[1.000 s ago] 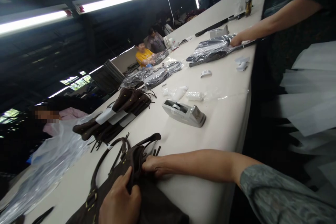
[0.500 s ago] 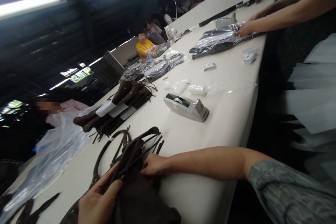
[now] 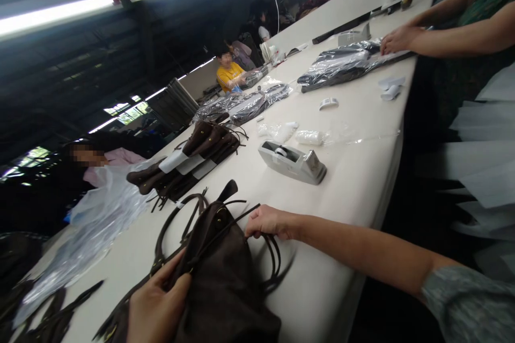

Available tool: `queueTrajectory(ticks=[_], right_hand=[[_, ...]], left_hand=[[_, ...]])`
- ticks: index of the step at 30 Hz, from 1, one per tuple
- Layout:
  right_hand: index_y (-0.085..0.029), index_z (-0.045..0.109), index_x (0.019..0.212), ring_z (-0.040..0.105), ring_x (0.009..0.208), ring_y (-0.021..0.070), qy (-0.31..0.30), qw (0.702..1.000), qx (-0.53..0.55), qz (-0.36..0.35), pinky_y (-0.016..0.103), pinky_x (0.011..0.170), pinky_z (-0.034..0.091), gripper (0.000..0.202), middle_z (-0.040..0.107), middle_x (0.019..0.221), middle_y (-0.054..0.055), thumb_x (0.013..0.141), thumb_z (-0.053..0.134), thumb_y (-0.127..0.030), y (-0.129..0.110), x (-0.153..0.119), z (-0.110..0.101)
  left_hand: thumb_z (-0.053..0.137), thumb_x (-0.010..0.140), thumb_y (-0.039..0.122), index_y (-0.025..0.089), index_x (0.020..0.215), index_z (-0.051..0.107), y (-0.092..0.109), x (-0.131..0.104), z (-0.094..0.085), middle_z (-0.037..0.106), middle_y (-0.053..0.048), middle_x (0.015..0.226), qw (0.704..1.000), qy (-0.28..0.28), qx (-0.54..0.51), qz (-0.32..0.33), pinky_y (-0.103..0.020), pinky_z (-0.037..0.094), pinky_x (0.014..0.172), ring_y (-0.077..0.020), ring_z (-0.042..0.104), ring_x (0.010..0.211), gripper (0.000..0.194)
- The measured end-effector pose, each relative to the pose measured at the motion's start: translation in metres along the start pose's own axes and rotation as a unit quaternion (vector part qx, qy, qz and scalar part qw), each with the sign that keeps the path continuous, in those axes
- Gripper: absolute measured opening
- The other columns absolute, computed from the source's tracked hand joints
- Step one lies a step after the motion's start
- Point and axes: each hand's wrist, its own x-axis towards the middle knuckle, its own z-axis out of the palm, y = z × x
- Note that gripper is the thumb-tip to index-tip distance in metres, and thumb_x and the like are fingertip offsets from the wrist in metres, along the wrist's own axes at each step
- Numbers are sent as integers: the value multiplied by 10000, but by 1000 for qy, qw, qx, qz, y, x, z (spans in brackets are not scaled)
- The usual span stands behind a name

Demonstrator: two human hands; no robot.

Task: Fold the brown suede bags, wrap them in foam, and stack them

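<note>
Bag: dark brown, soft-sided, matte, with creases in the body; bag (image 3: 229, 273) lies at the near end of the white table (image 3: 330, 214), its lower part cut off by the bottom of the view.
Handles and trim: a long curved handle (image 3: 162, 236) arches on the far-left side, a bit of white wrap near its top; small gold-coloured eyelets near the upper edge; a flat strap end (image 3: 228, 189) sticks up beyond.
Cord: thin dark cord (image 3: 231, 229) runs slantwise over the bag's upper part to the right hand; dark loops (image 3: 277, 257) hang below that hand.
Left hand: left hand (image 3: 159, 297) grips the bag's upper edge, thumb on the near face, fingers behind.
Right hand: right hand (image 3: 267, 221) closed in a pinch on the cord, just off the bag's right side.
Near edge: table edge runs along the right, passing under the right forearm.
Room ahead: white top shows between bag and grey tape dispenser (image 3: 292, 162), the two apart.
Left side: stacked brown bags (image 3: 201, 153) beyond the handle; clear plastic sheeting (image 3: 92, 236) farther left.
Far down: a co-worker's hand (image 3: 396, 40) at a plastic-wrapped bag (image 3: 338, 66), well apart from both own hands.
</note>
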Motion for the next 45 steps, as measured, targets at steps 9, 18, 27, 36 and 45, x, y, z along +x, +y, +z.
queueTrajectory(ticks=[9,18,27,36,45], right_hand=[[-172,462,576,406,508,89,55,987,-144,-45,199,430,256,382,426,500,-68,595,839,-230,28,8,15],[-156,565,931,607,812,203,134,904,-338,-224,272,710,413,85,649,866,63,855,557,-194,41,1,45],[-143,580,810,534,584,135,76,996,-45,-26,208,504,391,110,555,660,-6,705,609,-156,51,-12,32],[-156,570,830,569,655,100,-188,977,97,-12,179,636,436,190,590,723,-39,673,552,-50,49,-41,9],[-112,606,690,567,578,89,-228,951,208,25,151,556,449,333,617,672,-9,461,848,-116,69,-40,22]], left_hand=[[465,766,276,238,1270,594,19,-24,45,673,-61,1175,972,-47,177,149,-328,465,861,-268,622,1074,521],[515,742,264,79,1310,538,35,-32,79,654,-157,1152,981,-74,80,161,-390,429,965,-306,602,1080,599],[503,722,208,112,1396,443,17,-38,87,624,-104,1265,982,-131,-77,115,-296,448,992,-230,576,1172,683],[626,655,177,196,1338,521,21,-34,67,717,-14,844,960,-142,-239,-31,-200,495,544,-135,626,628,691],[657,591,144,207,1285,573,18,-26,60,734,-36,938,937,-128,-314,-82,-213,535,585,-159,666,690,703]])
